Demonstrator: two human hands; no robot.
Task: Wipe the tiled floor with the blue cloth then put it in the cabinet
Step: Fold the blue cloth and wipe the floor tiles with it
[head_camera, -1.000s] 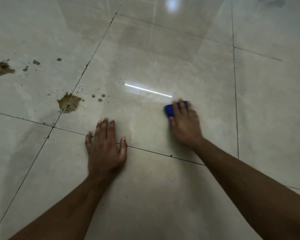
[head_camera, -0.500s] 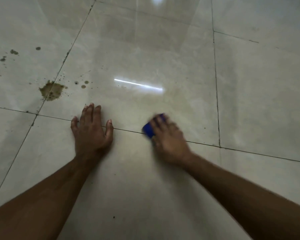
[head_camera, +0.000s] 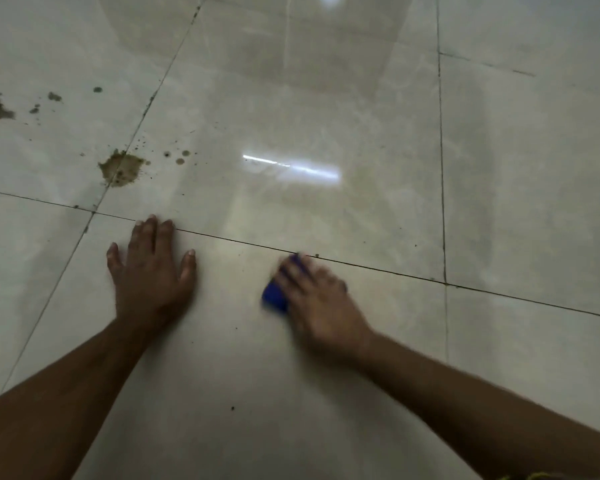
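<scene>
My right hand (head_camera: 321, 299), blurred, presses the blue cloth (head_camera: 274, 296) flat on the tiled floor (head_camera: 361, 133), fingers laid over it; my left hand (head_camera: 153, 271) braces, fingers spread. The brown stain (head_camera: 122, 167) lies at ten o'clock, nearer the left hand.

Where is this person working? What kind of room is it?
Probably indoors, perhaps a home, though no walls or furniture show. Glossy beige floor tiles with dark grout lines mirror a strip light, and brown spill stains lie to the left of the hands.
</scene>
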